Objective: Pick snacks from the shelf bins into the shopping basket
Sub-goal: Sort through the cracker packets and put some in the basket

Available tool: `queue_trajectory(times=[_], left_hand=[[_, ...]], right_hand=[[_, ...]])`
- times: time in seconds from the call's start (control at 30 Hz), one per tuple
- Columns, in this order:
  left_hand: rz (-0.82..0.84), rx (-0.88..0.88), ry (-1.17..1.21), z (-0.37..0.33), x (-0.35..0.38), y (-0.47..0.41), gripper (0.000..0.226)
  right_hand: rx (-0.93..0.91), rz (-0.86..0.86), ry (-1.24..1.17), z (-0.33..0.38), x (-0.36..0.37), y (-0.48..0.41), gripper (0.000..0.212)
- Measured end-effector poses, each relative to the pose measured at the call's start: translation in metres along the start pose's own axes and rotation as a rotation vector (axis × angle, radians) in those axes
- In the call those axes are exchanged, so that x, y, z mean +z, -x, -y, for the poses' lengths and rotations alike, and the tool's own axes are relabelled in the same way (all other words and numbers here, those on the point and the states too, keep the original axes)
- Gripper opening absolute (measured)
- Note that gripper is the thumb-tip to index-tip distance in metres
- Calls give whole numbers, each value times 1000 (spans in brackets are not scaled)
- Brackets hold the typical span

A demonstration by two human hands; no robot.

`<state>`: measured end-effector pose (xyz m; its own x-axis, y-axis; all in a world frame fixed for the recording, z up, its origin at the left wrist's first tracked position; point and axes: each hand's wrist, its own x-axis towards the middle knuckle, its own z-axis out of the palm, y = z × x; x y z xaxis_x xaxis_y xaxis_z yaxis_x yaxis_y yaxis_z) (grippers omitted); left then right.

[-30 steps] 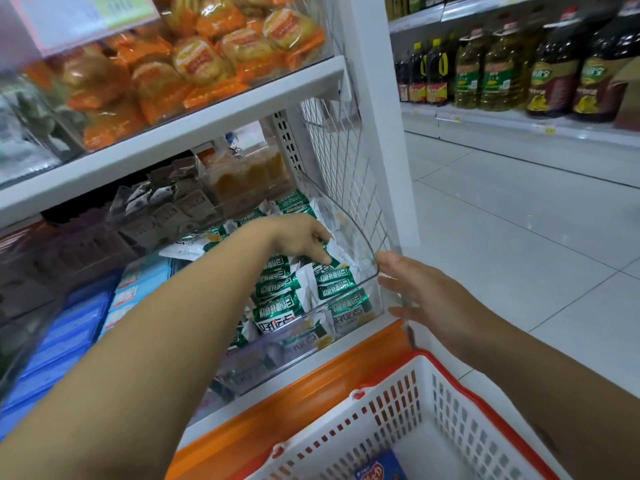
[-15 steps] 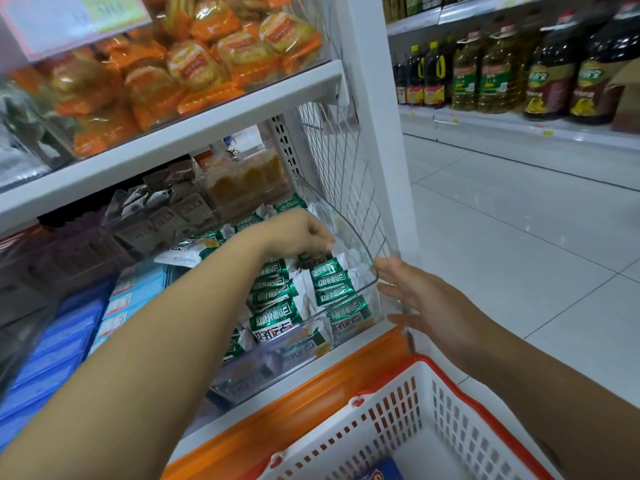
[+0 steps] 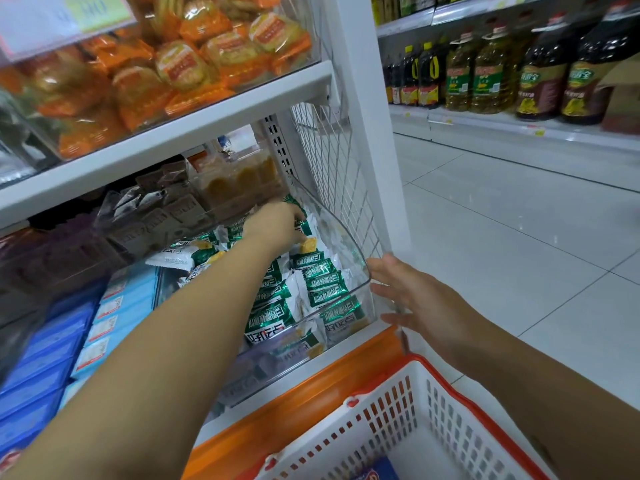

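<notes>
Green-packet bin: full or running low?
Well stocked: green packets lie in overlapping rows from the front wall of the clear bin to the back, where the left hand reaches in. Pile depth cannot be told.

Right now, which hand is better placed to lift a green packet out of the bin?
Left. The left hand is inside the bin, fingers curled over the green packets at its back. The right hand is outside, open, by the bin's front corner, nearer the basket.

Even, bright overhead light glares softly on the floor tiles [image 3: 519,237]; edges bow, and the price label [image 3: 65,19] looks blurred, perhaps by motion.
</notes>
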<state>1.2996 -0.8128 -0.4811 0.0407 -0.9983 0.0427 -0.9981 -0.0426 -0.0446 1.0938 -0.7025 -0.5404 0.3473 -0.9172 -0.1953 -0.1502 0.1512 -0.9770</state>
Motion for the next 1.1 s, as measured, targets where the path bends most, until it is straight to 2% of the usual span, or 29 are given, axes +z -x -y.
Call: queue_trajectory(times=[0.1,0.23,0.33,0.37,0.43,0.5,0.57,0.67,0.83,1.1], left_hand=[[-69,-19,74,3,-8,7,34],[-336,-20,207,7,-29,36,32],[-439,14,525,0,-37,74,28],[-418,33,632,-3,-37,88,27],[-319,94,828,-11,-33,114,28],[-208,146,1006,-20,-26,136,26],[-129,182,1121,-29,-20,153,23],[-79,204,1153,-37,-16,168,27],[-47,237,1139,-41,-21,181,39],[-74,207,1210,-49,-21,183,33]], right_hand=[[2,7,-22,2,0,0,80],[-12,-26,-22,7,1,6,73],[-174,-168,57,12,-1,13,28],[-223,-215,72,16,-2,17,21],[-284,-248,42,22,-4,23,29],[-308,-217,-24,26,-5,29,33],[-327,-162,-67,27,-3,35,26],[-356,-146,-100,26,-2,41,15],[-401,-143,-140,25,-6,46,20],[-475,-92,-198,27,-10,48,23]])
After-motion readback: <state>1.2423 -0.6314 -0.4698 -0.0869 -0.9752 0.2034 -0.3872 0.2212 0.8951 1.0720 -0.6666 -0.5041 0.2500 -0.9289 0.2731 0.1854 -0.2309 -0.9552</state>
